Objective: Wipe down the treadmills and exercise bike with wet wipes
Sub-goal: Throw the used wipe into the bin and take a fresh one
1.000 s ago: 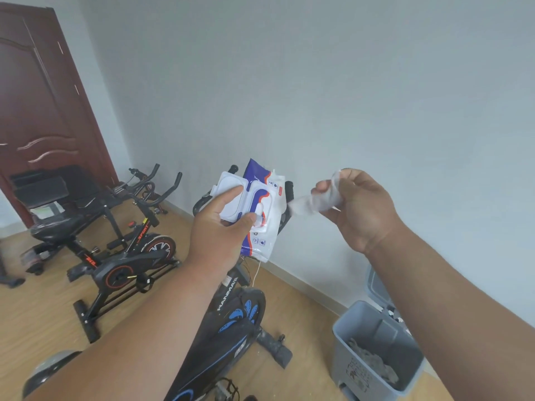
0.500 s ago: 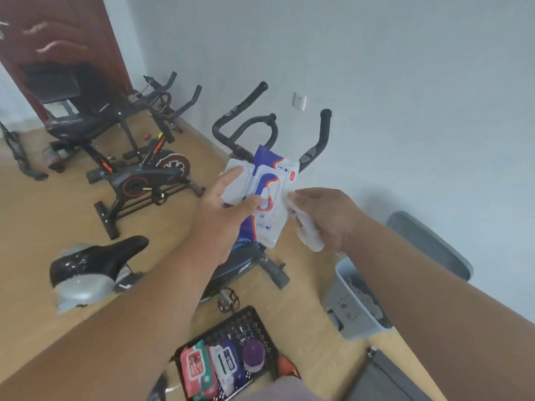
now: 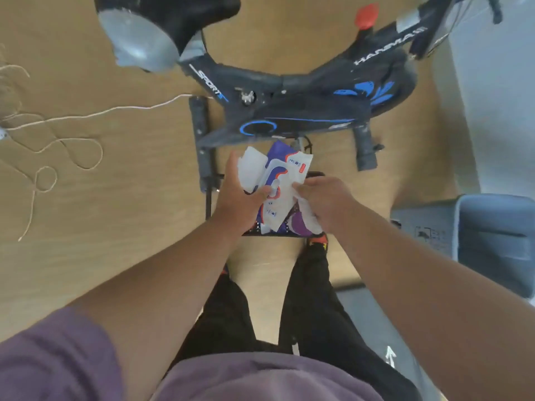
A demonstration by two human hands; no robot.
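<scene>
Hands over the floor, seen from my head camera looking straight down. My left hand (image 3: 241,195) grips a white and blue pack of wet wipes (image 3: 278,183), thumb pressed on its front, the lid flap raised at the pack's upper left. My right hand (image 3: 324,198) touches the pack's right edge, fingers curled round a crumpled white wipe (image 3: 308,217). Directly below the hands sits a black mesh basket (image 3: 289,231), mostly hidden. Beyond it stands the black and blue exercise bike (image 3: 304,102), saddle at upper left. A grey bin (image 3: 492,241) stands at right, and a thin cord (image 3: 86,117) lies looped on the wooden floor at left.
</scene>
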